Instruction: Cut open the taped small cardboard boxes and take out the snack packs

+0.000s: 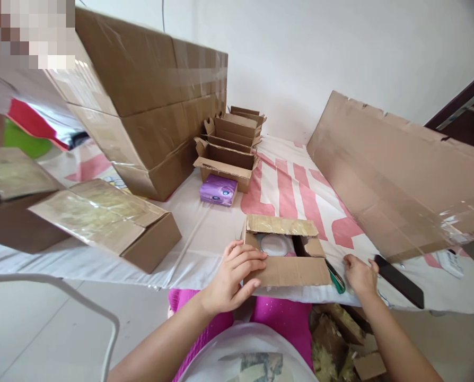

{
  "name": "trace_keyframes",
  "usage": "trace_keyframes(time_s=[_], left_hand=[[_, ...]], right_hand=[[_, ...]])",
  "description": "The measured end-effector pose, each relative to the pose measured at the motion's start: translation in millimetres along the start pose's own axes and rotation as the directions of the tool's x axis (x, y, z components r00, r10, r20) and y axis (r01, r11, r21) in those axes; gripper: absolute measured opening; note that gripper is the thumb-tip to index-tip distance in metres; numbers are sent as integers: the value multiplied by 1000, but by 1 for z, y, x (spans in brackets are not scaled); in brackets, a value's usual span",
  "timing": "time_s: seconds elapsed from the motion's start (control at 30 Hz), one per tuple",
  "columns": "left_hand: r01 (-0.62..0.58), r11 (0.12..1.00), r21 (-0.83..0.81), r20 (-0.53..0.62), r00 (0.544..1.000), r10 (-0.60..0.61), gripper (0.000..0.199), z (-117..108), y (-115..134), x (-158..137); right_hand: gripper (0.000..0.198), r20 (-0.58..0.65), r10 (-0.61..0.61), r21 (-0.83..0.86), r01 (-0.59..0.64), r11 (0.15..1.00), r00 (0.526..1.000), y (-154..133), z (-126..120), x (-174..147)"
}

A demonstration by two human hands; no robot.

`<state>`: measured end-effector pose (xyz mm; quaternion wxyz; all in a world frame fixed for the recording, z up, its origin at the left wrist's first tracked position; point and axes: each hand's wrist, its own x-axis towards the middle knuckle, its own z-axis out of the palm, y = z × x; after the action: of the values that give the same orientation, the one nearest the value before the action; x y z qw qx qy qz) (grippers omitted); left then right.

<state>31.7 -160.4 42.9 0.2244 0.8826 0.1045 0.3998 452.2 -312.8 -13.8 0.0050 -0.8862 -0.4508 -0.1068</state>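
An open cardboard box (296, 271) sits at the table's front edge, its flaps raised. Inside it a round white object (274, 244) shows, its kind unclear. My left hand (239, 273) grips the box's left end, fingers over the front flap and thumb low along the front side. To the right of the box, my right hand (360, 273) is down at the cloth with its fingers curled in; whatever they hold, if anything, is hidden. Between that hand and the box lies a green-handled cutter (337, 281). A black phone (400, 281) lies just right of my right hand.
A purple tissue pack (218, 190) stands before a row of open cardboard boxes (229, 159). Large cartons (149, 95) rise at the left, and a big cardboard panel (396, 175) at the right. Taped boxes (105, 212) lie front left. Cardboard scraps (340, 339) are below the table.
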Motion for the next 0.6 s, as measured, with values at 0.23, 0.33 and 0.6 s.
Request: trace_keyframes(time_s=[0.23, 0.33, 0.6], left_hand=[[122, 993, 0, 125, 985, -121, 37, -23, -1, 27], [200, 962, 185, 257, 935, -244, 30, -29, -2, 42], [190, 911, 365, 300, 903, -308, 51, -28, -17, 53]], right_hand=[[30, 94, -7, -53, 12, 999, 996, 2, -9, -1], [38, 152, -15, -18, 18, 1000, 988, 5, -4, -4], [46, 90, -92, 26, 90, 996, 992, 11, -6, -12]])
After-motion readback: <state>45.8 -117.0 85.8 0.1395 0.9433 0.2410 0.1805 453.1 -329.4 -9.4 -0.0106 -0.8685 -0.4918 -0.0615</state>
